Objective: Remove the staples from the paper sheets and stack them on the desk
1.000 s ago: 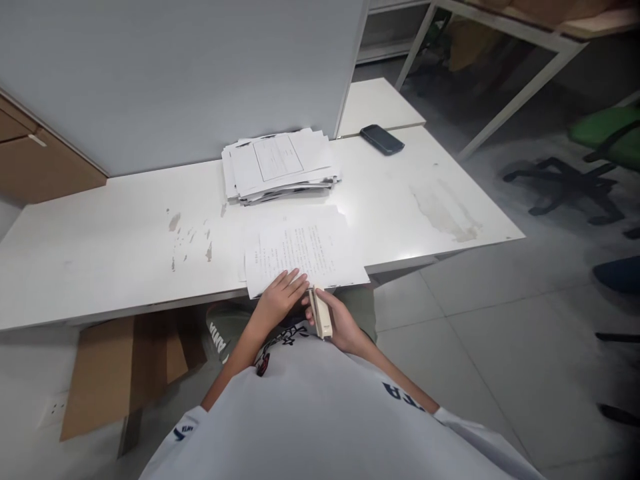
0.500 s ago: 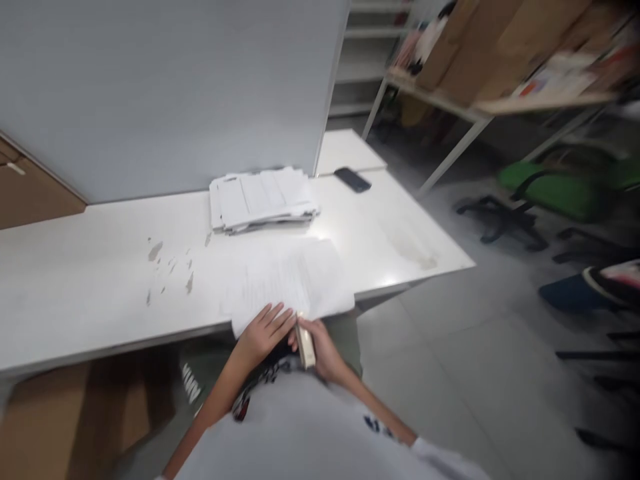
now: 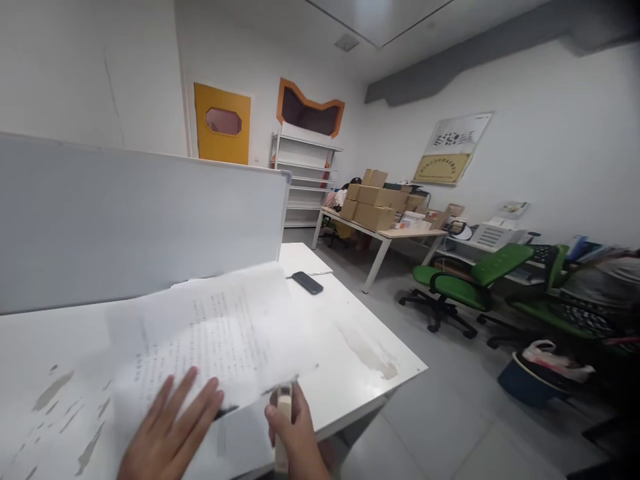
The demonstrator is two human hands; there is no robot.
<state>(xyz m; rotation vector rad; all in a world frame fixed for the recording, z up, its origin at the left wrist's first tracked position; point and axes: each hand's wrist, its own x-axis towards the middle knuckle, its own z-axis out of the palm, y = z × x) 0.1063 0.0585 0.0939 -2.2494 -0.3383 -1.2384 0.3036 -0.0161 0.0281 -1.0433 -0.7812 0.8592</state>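
The left hand [image 3: 167, 437] lies spread, fingers fanned and flat, on the near edge of a sheaf of white printed paper sheets [image 3: 210, 340], pinning it to the white laminate worktop [image 3: 360, 347]. The far part of the sheaf looks lifted and blurred, so the flat palm seems to be what keeps the pages from sliding. The right hand [image 3: 295, 433] is closed around a cream plastic stapler [image 3: 283, 420], thumb on its left side and fingers wrapped on the right, with the stapler's nose pointing away at the sheaf's near right corner. The nose touches or just meets that corner; whether the paper is between the stapler's lips cannot be told through the blur. Held upright in the fist like this, the stapler can be squeezed with the whole hand.

The worktop is scuffed, with grey chipped patches at the near left and a brownish stain towards the right edge. A black smartphone [image 3: 307, 282] lies well beyond the sheaf, near the far right of the surface, beside a pale grey partition screen [image 3: 140, 213] that runs along the far edge.

Beyond it the room shows green office chairs [image 3: 470, 280] on the right, a long table stacked with brown cardboard boxes [image 3: 373, 200], white metal shelving [image 3: 305, 173] and a yellow door [image 3: 223, 123] in the far wall.
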